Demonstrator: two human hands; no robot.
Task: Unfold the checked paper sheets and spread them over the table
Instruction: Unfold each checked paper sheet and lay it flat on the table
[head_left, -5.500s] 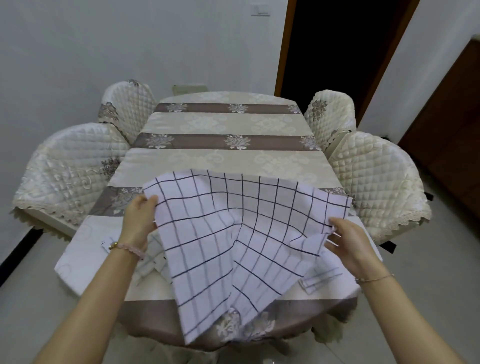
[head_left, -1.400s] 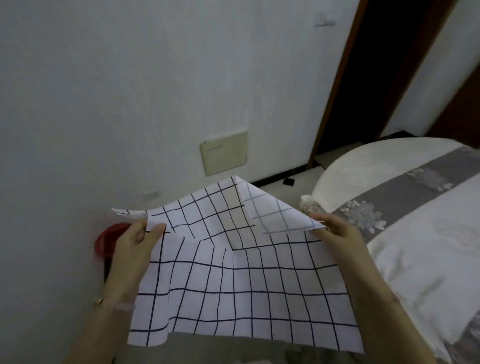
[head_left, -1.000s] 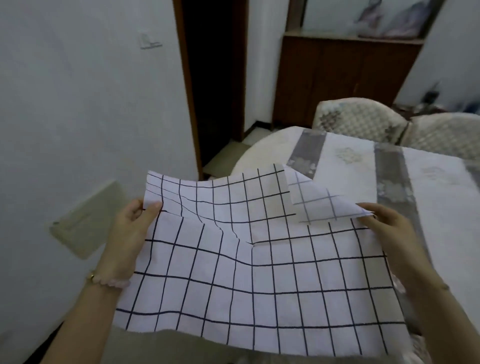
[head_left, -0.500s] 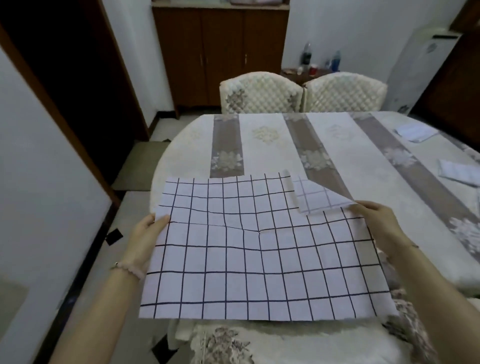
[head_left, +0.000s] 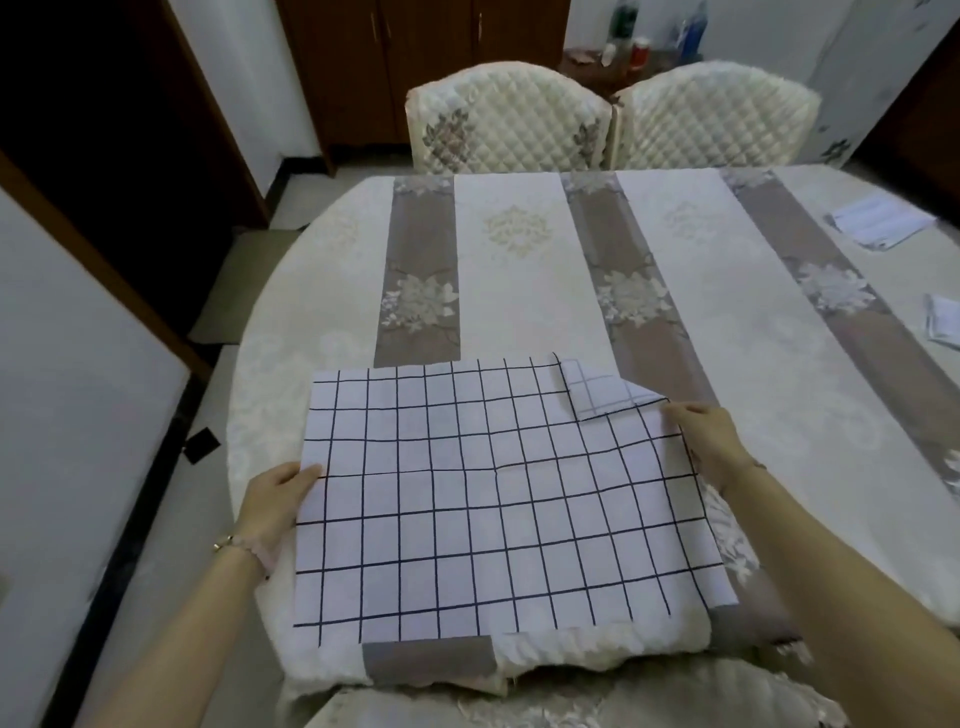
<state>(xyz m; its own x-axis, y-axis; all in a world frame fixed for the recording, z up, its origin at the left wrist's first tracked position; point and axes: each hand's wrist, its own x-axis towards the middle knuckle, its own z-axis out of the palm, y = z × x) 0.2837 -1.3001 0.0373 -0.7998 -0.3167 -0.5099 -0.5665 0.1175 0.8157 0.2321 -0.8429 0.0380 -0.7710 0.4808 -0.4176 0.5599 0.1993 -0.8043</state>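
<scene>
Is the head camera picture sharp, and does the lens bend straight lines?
Head view: the checked paper sheet and both hands are fairly sharp; light is soft and even, no glare; wide-angle distortion curves the table edges and wall lines near the borders.

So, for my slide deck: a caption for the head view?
Both hands lay a checked paper sheet on the table, one far corner folded over.
</scene>
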